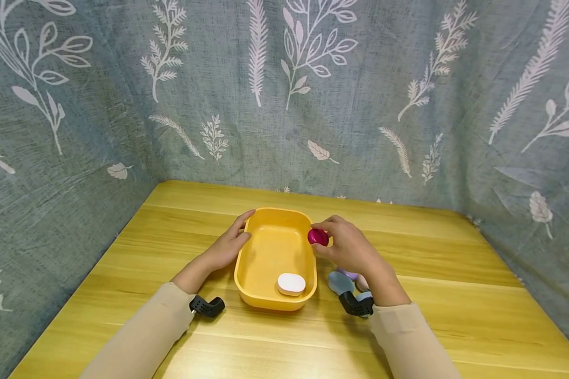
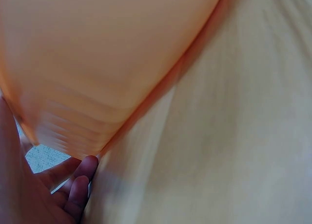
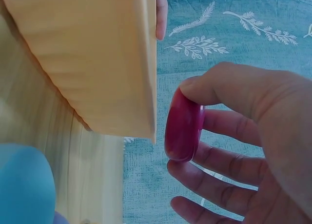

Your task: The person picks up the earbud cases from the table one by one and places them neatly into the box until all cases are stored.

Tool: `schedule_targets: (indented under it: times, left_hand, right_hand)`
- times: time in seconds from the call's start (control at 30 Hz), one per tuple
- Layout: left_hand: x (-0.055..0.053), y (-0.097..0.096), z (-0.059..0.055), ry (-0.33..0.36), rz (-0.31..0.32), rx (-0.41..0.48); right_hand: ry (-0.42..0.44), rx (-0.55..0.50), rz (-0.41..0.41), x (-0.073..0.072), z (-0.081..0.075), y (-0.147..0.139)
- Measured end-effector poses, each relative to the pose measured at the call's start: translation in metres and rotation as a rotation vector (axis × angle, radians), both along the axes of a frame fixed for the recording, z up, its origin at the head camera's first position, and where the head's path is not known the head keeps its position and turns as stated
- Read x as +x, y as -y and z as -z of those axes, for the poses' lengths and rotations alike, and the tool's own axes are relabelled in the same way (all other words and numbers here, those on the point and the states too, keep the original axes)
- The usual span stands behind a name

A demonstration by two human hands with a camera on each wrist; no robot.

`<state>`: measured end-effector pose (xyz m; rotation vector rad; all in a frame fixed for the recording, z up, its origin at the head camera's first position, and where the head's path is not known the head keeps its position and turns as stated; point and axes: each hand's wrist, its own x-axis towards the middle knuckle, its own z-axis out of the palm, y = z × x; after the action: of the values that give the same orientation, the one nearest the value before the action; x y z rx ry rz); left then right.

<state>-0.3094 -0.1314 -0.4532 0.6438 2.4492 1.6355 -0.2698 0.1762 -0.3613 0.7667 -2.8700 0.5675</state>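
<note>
A yellow plastic bin stands on the table, with a white oval object lying inside at its near right corner. My left hand holds the bin's left side near the far corner, thumb at the rim; in the left wrist view its fingers curl against the outer wall. Beside the right rim, my right hand pinches a glossy magenta rounded object. The right wrist view shows this magenta object between thumb and fingertips, apart from the bin's wall.
Right of the bin, partly under my right wrist, lie several small rounded pieces: a grey-blue one, a purple one and a pale one. The wooden table meets a patterned blue-grey cloth at the back and sides.
</note>
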Motion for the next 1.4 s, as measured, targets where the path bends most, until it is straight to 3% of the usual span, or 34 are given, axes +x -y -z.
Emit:
schedule_targets:
  times: [0.43,0.7,0.8,0.93,1.0,1.4]
  left_hand:
    - [0.004,-0.003,-0.005,0.056,0.001,0.015]
    - [0.003,-0.002,-0.004,0.011,0.016,0.009]
    - [0.009,-0.002,-0.011,0.018,0.028,0.008]
    - [0.009,-0.002,-0.011,0.004,0.021,0.003]
    - [0.004,-0.002,-0.004,-0.009,0.010,0.000]
    - [0.002,-0.002,-0.002,0.000,0.002,-0.006]
  right_hand:
    - [-0.052,-0.017,-0.044,0.005,-0.003,0.003]
    - [-0.052,-0.034,-0.070,0.007,-0.002,0.009]
    - [-0.053,-0.030,-0.080,0.007,-0.001,0.011]
    - [-0.047,-0.021,-0.091,0.008,-0.001,0.014]
    - [-0.049,-0.012,-0.097,0.008,0.000,0.016]
    - [-0.053,0.004,-0.104,0.009,0.004,0.021]
